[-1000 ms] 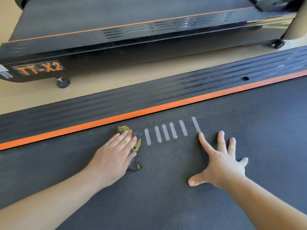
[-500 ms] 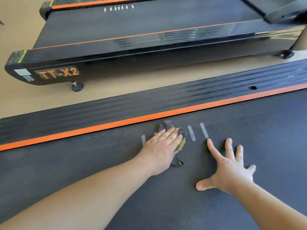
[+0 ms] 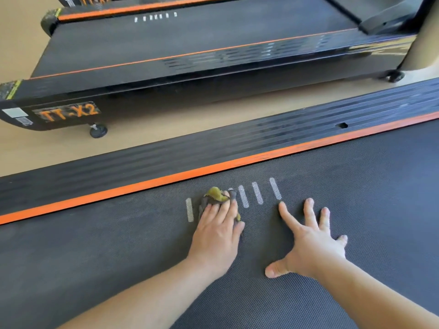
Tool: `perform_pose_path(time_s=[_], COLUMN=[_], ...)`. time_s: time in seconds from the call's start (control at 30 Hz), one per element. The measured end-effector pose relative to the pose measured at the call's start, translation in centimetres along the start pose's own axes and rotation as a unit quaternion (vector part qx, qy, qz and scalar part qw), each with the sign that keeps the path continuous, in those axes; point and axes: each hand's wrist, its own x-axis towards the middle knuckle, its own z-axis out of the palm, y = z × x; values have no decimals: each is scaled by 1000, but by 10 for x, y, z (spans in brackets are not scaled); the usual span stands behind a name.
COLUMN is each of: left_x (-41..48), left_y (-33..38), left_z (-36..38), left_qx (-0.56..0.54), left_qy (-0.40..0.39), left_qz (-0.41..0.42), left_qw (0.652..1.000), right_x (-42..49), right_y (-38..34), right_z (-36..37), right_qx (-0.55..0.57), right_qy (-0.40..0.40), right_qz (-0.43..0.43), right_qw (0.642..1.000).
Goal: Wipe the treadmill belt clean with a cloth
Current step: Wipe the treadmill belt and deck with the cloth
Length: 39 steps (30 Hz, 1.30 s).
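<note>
Grey-and-yellow cloth [image 3: 215, 197] lies on the belt [image 3: 118, 245], pinned under the flat fingers of the left hand [image 3: 217, 230] and bunched up just beyond the fingertips. It sits near the far edge by the orange strip [image 3: 166, 180]. A second ago it lay left of all the white marks [image 3: 257, 197]. Half a second ago it had swept right over most of them. Now it has eased back a little, with one mark bare to its left and three clear to its right. This looks like short back-and-forth strokes over one patch, so the wiping is under way and most of the belt probably remains to be done. The right hand [image 3: 311, 241] holds nothing. It lies spread wide and flat on the belt, its index fingertip just near of the rightmost mark, as it was before, and seems to serve as a brace. No container is in view. Beyond, across the floor, stands another treadmill [image 3: 190, 43].
</note>
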Motion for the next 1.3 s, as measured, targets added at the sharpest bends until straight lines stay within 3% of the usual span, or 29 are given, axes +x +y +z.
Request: perform_pose_path(time_s=[0.13,0.27,0.4,0.5,0.6,0.73,0.87,1.03,1.17,1.23,1.3], left_x=[28,41,67,101,121,126,82,-9,-8,27,52], left_y=[-22,10,53,97,108,57,0,-72,-28,27,75], left_z=[-11,8,21,31,39,30,15,-14,-3,6,23], left_qx=[-8,57,-7,-37,49,115,137,182,6,-51,-46], left_qy=[91,35,54,22,-28,-24,-21,20,88,91,9], left_qz=[-38,-136,-185,-24,174,258,201,26,-197,-144,10], left_qw=[995,988,981,999,983,959,970,983,976,984,999], right_x=[1,14,18,21,21,22,23,24,20,18,16], right_y=[40,57,57,61,62,61,62,62,60,59,57], right_z=[-22,-13,-14,-12,-13,-14,-13,-12,-11,-12,-14], right_qx=[-41,42,54,54,54,54,60,58,65,63,56], right_qy=[25,17,10,13,13,1,6,4,9,11,15], right_qz=[51,77,79,75,73,77,70,72,73,73,74], right_qw=[998,996,995,996,996,996,996,996,995,995,996])
